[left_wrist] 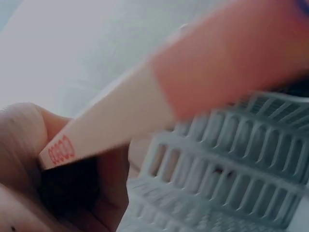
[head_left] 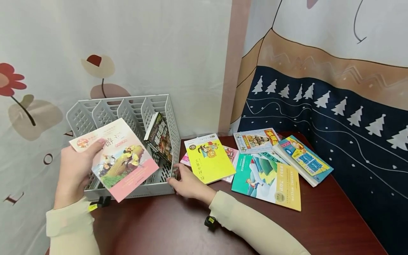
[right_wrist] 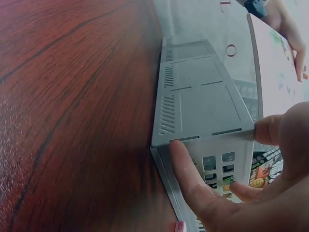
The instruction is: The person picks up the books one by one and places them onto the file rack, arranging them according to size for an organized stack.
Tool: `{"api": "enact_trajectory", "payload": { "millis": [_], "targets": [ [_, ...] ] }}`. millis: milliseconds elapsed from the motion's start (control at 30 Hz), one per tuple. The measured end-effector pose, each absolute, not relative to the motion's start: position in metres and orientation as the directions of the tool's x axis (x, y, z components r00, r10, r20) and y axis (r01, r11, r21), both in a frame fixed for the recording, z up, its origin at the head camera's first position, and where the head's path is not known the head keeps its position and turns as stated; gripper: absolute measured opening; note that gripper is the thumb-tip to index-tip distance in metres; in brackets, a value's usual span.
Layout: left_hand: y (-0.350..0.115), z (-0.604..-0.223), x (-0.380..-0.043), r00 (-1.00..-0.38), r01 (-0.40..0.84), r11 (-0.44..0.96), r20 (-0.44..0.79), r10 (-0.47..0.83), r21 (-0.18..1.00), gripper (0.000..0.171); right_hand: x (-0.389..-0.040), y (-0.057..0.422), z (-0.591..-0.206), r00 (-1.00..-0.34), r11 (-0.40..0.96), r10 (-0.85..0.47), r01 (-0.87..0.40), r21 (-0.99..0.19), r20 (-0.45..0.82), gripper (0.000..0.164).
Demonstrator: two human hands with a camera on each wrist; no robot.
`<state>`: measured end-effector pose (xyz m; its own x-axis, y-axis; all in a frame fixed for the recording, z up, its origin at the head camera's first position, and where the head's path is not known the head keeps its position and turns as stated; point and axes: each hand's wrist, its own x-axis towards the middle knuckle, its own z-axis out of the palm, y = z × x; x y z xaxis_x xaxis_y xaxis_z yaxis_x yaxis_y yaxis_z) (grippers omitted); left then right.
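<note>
Dark red tabletop (head_left: 153,226) bears a gray perforated file rack (head_left: 149,190), gripped at its front-right corner by the right hand (head_left: 191,185). Left of center in the head view, the left hand (head_left: 76,163) pinches a pink paperback (head_left: 122,157), likely light and flexible, best held across its thickness; its underside is hidden, its spine (left_wrist: 116,121) blurred.

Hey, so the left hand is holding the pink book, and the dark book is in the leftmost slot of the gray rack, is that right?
Not quite: the dark book is in the rightmost slot of the gray rack, as the head view shows. The left hand is indeed holding the pink book.
</note>
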<state>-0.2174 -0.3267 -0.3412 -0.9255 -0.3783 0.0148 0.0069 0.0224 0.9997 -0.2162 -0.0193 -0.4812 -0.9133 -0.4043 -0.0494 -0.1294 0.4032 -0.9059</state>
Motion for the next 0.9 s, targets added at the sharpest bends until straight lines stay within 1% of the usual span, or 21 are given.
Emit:
{"api": "enact_trajectory", "payload": {
  "millis": [100,200,267,333,433,500,567,667,800,900],
  "targets": [
    [-0.331,-0.333,-0.213,-0.917,0.003,0.07,0.03,-0.397,0.998,0.036,-0.216,-0.02,-0.483,-0.916,0.417,-0.397,-0.126,-0.9,-0.055,0.065],
    [-0.327,-0.328,-0.212,-0.896,-0.017,0.217,0.081,-0.436,0.976,0.03,-0.216,-0.021,-0.485,-0.918,0.411,-0.392,-0.122,-0.903,-0.055,0.064],
    [-0.321,-0.328,-0.214,-0.879,-0.046,0.346,0.127,-0.46,0.937,0.033,-0.215,-0.02,-0.485,-0.919,0.405,-0.39,-0.121,-0.906,-0.052,0.063],
    [-0.312,-0.331,-0.219,-0.854,-0.079,0.5,0.201,-0.48,0.862,0.04,-0.215,-0.02,-0.485,-0.919,0.399,-0.391,-0.12,-0.909,-0.05,0.063],
    [-0.299,-0.342,-0.228,-0.805,-0.061,0.659,0.353,-0.477,0.75,0.05,-0.214,-0.019,-0.483,-0.916,0.389,-0.398,-0.122,-0.913,-0.047,0.063],
    [-0.289,-0.35,-0.234,-0.766,-0.033,0.734,0.455,-0.455,0.679,0.057,-0.214,-0.019,-0.482,-0.914,0.388,-0.402,-0.121,-0.914,-0.049,0.063],
    [-0.279,-0.358,-0.241,-0.73,0.017,0.769,0.534,-0.427,0.639,0.059,-0.213,-0.019,-0.482,-0.914,0.39,-0.402,-0.122,-0.913,-0.05,0.063],
    [-0.265,-0.367,-0.251,-0.698,0.075,0.774,0.587,-0.409,0.628,0.063,-0.213,-0.018,-0.482,-0.916,0.402,-0.399,-0.13,-0.906,-0.046,0.063],
    [-0.252,-0.376,-0.264,-0.694,0.088,0.774,0.596,-0.404,0.627,0.069,-0.214,-0.018,-0.482,-0.917,0.408,-0.398,-0.148,-0.901,-0.03,0.063],
    [-0.246,-0.382,-0.271,-0.703,0.108,0.783,0.604,-0.376,0.613,0.068,-0.215,-0.018,-0.483,-0.916,0.413,-0.4,-0.159,-0.897,-0.022,0.063]
  ]
}}
